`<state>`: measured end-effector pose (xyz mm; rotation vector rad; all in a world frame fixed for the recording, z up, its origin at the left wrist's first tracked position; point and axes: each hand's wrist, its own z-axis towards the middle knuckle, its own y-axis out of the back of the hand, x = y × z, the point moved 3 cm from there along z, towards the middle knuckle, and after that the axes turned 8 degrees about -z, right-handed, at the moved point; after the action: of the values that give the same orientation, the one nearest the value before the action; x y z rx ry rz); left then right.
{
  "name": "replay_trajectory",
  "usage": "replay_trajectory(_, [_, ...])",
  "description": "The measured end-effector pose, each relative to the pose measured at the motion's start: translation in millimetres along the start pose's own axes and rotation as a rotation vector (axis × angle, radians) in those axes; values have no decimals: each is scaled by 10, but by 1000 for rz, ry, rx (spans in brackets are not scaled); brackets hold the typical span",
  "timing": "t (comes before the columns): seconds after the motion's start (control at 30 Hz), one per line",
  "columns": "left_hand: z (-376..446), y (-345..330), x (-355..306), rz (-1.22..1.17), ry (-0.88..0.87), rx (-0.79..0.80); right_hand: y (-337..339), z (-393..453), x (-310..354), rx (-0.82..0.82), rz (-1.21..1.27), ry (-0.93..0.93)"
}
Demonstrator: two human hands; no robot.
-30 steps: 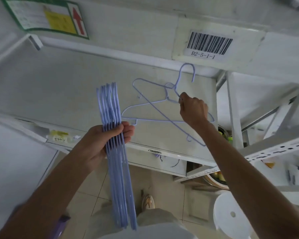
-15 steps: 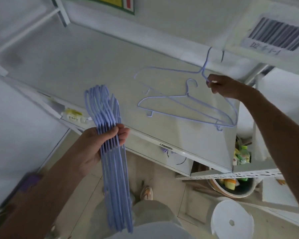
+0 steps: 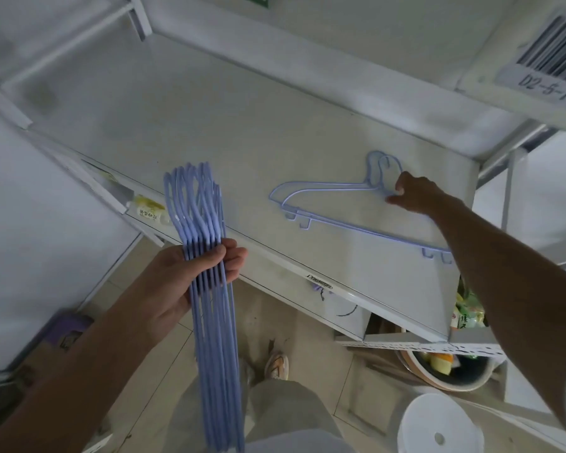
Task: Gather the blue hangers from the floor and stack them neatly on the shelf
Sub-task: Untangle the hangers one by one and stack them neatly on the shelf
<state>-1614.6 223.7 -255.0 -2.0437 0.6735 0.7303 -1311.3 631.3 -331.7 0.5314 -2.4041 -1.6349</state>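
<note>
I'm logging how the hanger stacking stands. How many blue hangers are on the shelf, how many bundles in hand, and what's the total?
Blue hangers on the shelf: 2
Bundle of hangers in the left hand: 1
Total: 3

Cut off by the right edge: barcode label [image 3: 549, 57], its last characters lost; hidden under the right hand [image 3: 414, 194]: necks of the two hangers [image 3: 356, 225] on the shelf [image 3: 242, 125]; blurred past reading: yellow tag [image 3: 147, 207] on the shelf's front edge.
</note>
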Motion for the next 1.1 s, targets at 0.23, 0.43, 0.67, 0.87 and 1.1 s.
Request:
replay_trajectory(0.23, [21, -117, 25, 0, -3, -7, -82, -53, 207, -175, -268, 37])
replay_trajectory(0.43, [58, -272, -6, 0, 13, -7, -15, -276, 272, 105, 193, 82])
replay_trajectory(0.67, [83, -459, 8, 15, 46, 19, -163, -876, 545, 353, 1065, -64])
replay_trajectory(0.87, [103, -554, -14, 14, 36, 12, 78, -1611, 895, 442, 1571, 130])
replay_trajectory(1.1, [130, -639, -82, -77, -27, 3, 283, -2143, 1127, 150, 1701, 223])
